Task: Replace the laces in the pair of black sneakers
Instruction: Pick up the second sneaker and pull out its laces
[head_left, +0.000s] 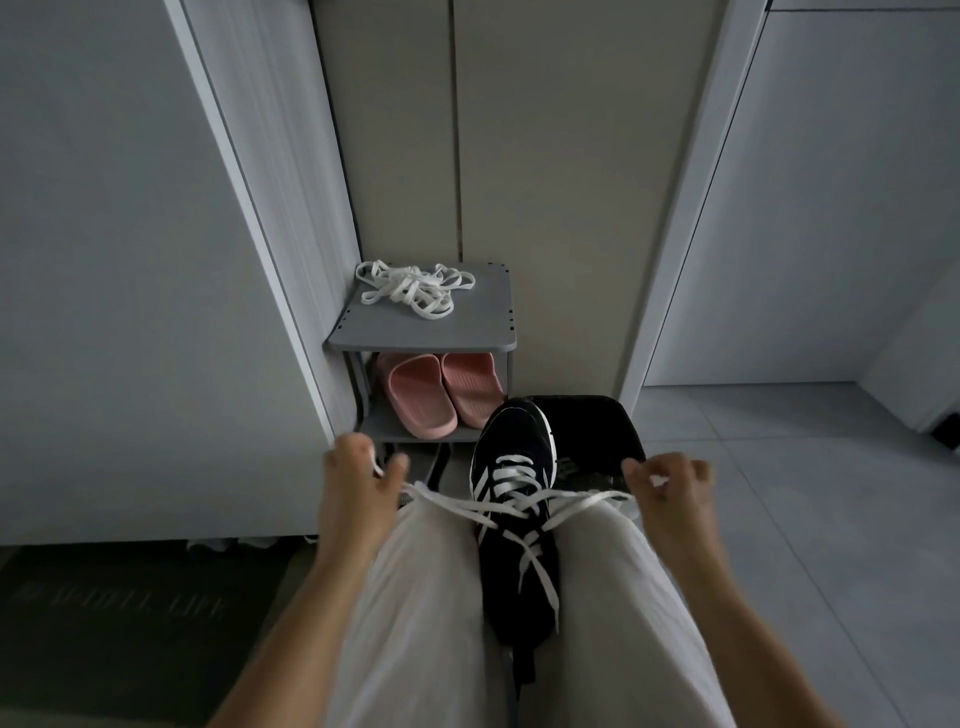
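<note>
A black sneaker (517, 499) lies wedged between my knees, toe pointing away, with a white lace (511, 486) threaded across its eyelets. My left hand (358, 467) pinches one end of that lace and holds it out to the left. Over on the right, my right hand (667, 480) grips the other end, drawn out to that side. Both lace ends run taut across my thighs. A loose pile of white laces (413, 288) lies on top of the small grey shoe rack (467, 330). A second dark sneaker (592, 436) sits behind the first, mostly hidden.
Pink slippers (444, 392) stand on the rack's lower shelf. White cabinet panels (130, 260) close in the left side, a beige door (545, 182) lies ahead. A dark doormat (119, 613) lies at lower left. Pale floor tiles (805, 493) spread to the right.
</note>
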